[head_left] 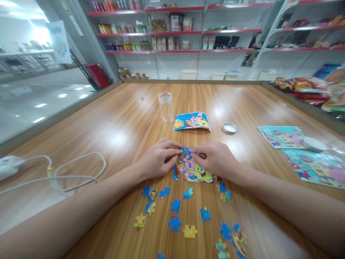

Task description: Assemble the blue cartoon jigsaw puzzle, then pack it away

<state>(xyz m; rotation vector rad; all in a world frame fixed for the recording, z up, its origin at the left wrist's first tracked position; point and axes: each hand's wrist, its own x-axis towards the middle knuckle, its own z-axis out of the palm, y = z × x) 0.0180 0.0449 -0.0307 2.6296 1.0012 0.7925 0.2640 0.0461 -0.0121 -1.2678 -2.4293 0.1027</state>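
Observation:
A partly joined cartoon jigsaw (194,172) lies on the wooden table (121,126) right in front of me. My left hand (157,160) and my right hand (215,158) rest on its top edge, fingertips pressed together on small blue pieces (187,149) at that edge. Both hands have curled, pinching fingers. Several loose blue and yellow pieces (175,205) are scattered nearer to me, below the assembled part.
A clear plastic tube (165,107), a printed picture card (192,121) and a round lid (230,127) lie beyond the puzzle. Finished picture sheets (309,158) sit at the right, a white cable and plug (54,172) at the left. Store shelves (175,32) stand behind.

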